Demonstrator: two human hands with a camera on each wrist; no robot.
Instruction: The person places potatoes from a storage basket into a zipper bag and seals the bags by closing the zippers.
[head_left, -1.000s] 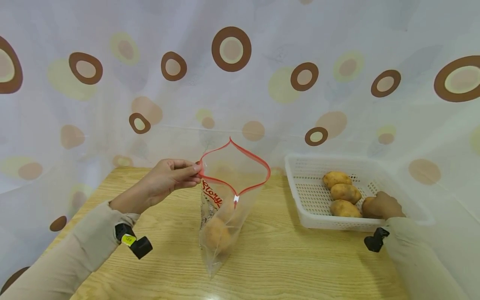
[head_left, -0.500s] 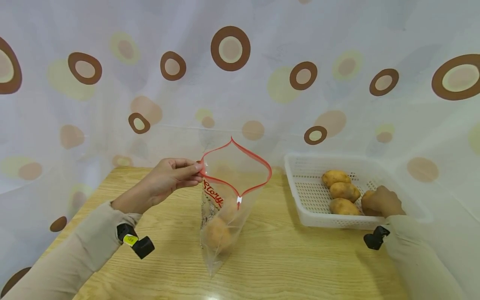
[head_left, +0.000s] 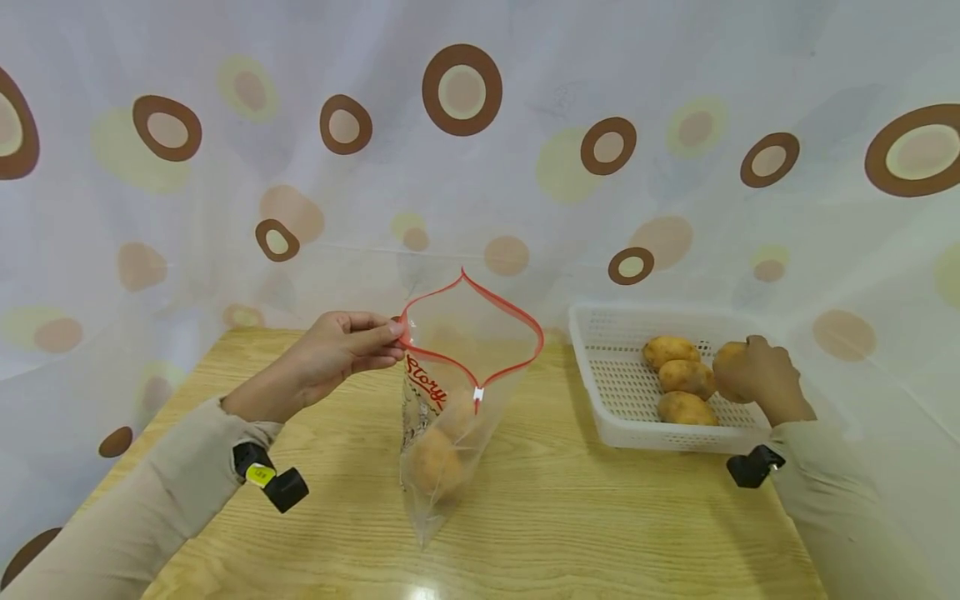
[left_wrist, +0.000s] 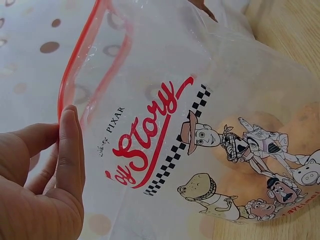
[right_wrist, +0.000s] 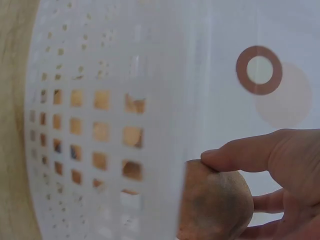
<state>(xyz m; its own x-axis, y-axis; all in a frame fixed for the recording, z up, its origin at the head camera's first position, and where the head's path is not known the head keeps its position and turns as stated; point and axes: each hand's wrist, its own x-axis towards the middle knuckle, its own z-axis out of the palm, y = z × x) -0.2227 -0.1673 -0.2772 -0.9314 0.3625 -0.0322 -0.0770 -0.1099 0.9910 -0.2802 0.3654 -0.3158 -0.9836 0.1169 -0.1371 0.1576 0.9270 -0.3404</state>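
My left hand (head_left: 341, 350) pinches the red-zippered rim of a clear zip bag (head_left: 480, 367) whose mouth gapes upward. Potatoes (head_left: 435, 462) lie in the bottom of that bag, partly behind its print. In the left wrist view, red "Toy Story" lettering and cartoon figures cover the bag (left_wrist: 150, 135) beside the fingers. At the right, my right hand (head_left: 772, 375) grips a potato (head_left: 731, 372) over the near right part of a white plastic basket (head_left: 611, 437). In the right wrist view, thumb and fingers hold this potato (right_wrist: 215, 202) at the basket's rim.
Several more potatoes (head_left: 686, 379) rest in the basket, left of the held one. A wooden table (head_left: 600, 517) carries the bag and basket. Behind it hangs a pale curtain (head_left: 525, 200) with brown ring patterns. The basket's near wall rises above the table.
My right hand has lifted its potato up from the basket floor, beside the other potatoes. The left hand keeps its pinch on the bag, almost unmoved.
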